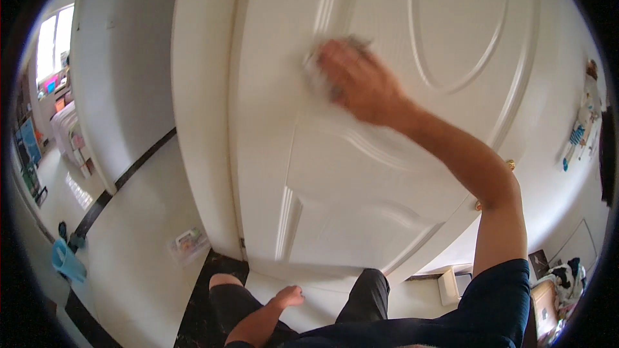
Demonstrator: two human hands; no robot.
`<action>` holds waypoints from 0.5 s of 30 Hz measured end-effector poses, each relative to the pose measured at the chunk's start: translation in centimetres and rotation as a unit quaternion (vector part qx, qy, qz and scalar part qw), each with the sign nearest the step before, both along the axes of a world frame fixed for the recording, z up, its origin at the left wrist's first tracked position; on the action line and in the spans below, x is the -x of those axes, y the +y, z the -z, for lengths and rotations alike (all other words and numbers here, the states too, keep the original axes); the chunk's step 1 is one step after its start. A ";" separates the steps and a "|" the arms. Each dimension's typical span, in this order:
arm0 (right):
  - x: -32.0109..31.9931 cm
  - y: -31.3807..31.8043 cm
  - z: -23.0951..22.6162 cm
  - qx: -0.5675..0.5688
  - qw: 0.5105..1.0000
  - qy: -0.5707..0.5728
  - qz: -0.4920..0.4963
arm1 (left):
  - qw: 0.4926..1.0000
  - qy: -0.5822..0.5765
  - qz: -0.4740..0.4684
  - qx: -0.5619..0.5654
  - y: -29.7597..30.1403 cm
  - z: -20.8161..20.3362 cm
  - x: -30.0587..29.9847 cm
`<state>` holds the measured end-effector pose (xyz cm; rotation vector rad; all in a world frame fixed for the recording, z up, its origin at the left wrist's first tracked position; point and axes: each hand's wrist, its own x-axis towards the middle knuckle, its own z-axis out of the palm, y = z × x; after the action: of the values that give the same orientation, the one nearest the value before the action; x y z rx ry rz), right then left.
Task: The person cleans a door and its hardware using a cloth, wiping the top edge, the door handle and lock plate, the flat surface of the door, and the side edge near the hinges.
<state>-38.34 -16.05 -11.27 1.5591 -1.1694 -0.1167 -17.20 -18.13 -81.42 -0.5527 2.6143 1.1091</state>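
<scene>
In front of me stands a white panelled door point(271, 154) with raised mouldings. My right hand point(358, 80) presses a greyish cloth point(314, 76) against its upper part, beside a vertical moulding. Both hand and cloth are smeared by motion, and the fingers cover most of the cloth. Low down, over my lap, my left hand point(288, 296) hangs with its fingers curled in, apart from the door; nothing shows in it.
Gold door handle parts point(510, 164) show at the door's right edge. A clear plastic box point(189, 246) lies on the floor at left, and a light blue bucket point(68, 261) stands farther left. Clothes point(569, 280) are heaped at lower right.
</scene>
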 end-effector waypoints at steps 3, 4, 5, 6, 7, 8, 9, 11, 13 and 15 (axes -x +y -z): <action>-1.0 0.7 -2.2 0.080 0.996 0.042 -0.008 | 1.000 0.017 -0.008 0.018 -0.2 -0.1 -1.6; -1.3 0.6 -2.0 0.079 0.996 0.038 -0.013 | 1.000 0.013 -0.014 0.017 -0.3 0.1 -2.2; -1.5 0.6 -1.7 0.070 0.997 0.045 -0.007 | 1.000 0.015 -0.021 0.015 -0.2 0.4 -2.7; -1.5 0.7 -1.7 0.061 0.997 0.057 0.002 | 0.999 0.020 -0.026 0.013 -0.1 0.5 -2.7; -1.3 0.8 -1.5 0.060 0.997 0.056 0.002 | 0.999 0.020 -0.026 0.012 0.1 0.6 -2.7; -1.1 0.8 -1.3 0.035 0.999 0.012 -0.018 | 0.999 0.029 -0.026 0.005 0.4 0.7 -2.8; -0.9 0.9 -1.1 0.010 0.999 -0.033 -0.036 | 0.999 0.038 -0.025 -0.003 0.7 0.9 -2.9; -3.0 -0.2 -2.0 0.007 0.996 -0.054 -0.071 | 0.996 0.083 -0.033 0.003 -1.1 1.4 -4.1; -4.4 -0.9 -2.5 0.001 0.992 -0.077 -0.095 | 0.992 0.125 -0.031 0.006 -1.9 0.4 -5.2; -1.9 0.6 -1.9 -0.014 0.994 -0.068 -0.085 | 0.943 0.294 -0.138 -0.076 0.3 -6.1 -2.8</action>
<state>-36.42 -15.48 -9.36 1.7048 -1.1381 0.0874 -14.37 -17.87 -75.29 -0.6489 2.9561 1.7872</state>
